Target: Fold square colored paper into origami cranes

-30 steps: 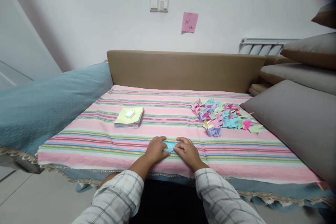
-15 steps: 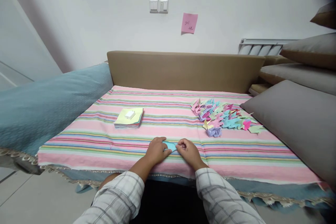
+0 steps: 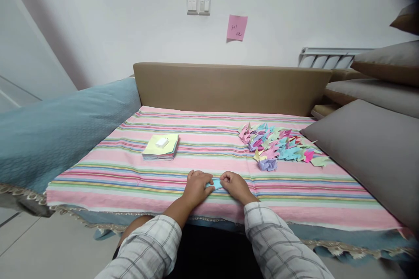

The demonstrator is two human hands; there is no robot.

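Note:
A small piece of folded light-blue paper (image 3: 216,184) lies on the striped cloth near its front edge, between my two hands. My left hand (image 3: 197,187) grips its left side, thumb at the near edge and fingers at the far edge. At the paper's right end, my right hand (image 3: 235,186) pinches with thumb and curled fingers. Part of the paper is covered by my fingers, so its exact folds cannot be made out.
Folded paper cranes (image 3: 278,146) in many colours lie in a pile to the right. On the left is a stack of square paper (image 3: 157,150) with a white charger plug (image 3: 161,142) on it. Grey cushions (image 3: 369,152) border the right side; a brown backrest (image 3: 229,87) stands behind.
My left fingers have moved in over the far edge of the blue paper, and less of it shows. My right hand keeps its pinch with barely any shift.

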